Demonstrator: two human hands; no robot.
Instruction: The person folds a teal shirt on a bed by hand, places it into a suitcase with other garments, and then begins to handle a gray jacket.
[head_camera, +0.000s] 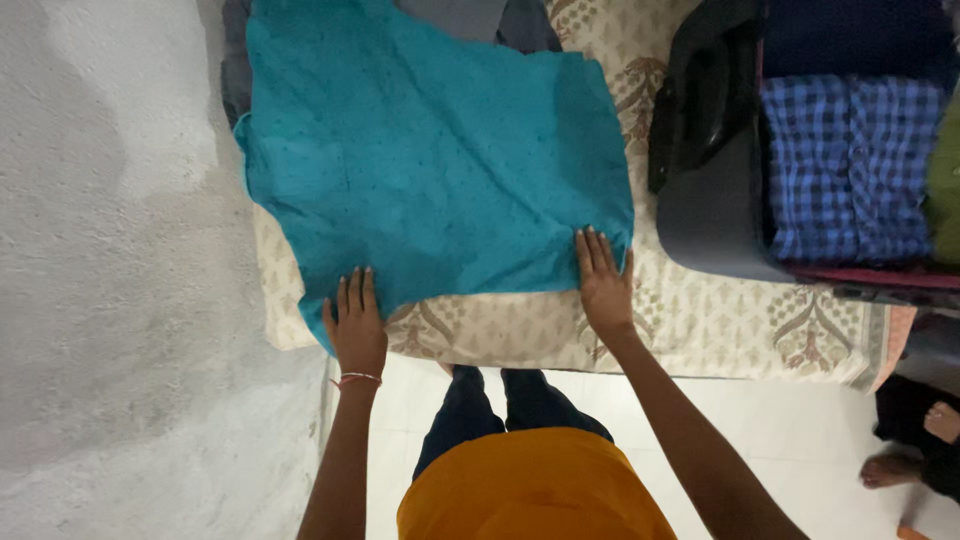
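Note:
A teal cloth with small dark dots (430, 160) lies spread flat on a bed covered by a cream patterned sheet (720, 325). My left hand (355, 325) rests flat on the cloth's near left corner, fingers together, a thin bangle on the wrist. My right hand (603, 280) presses flat on the near right corner. Neither hand grips anything. I stand at the bed's near edge, in an orange top and dark trousers.
An open dark suitcase (705, 215) at the right holds a folded blue checked garment (850, 165) and a green one (945, 180). A rough grey wall (110, 250) runs along the left. Grey clothes (480, 15) lie beyond the teal cloth. Another person's feet (915, 450) are at the lower right.

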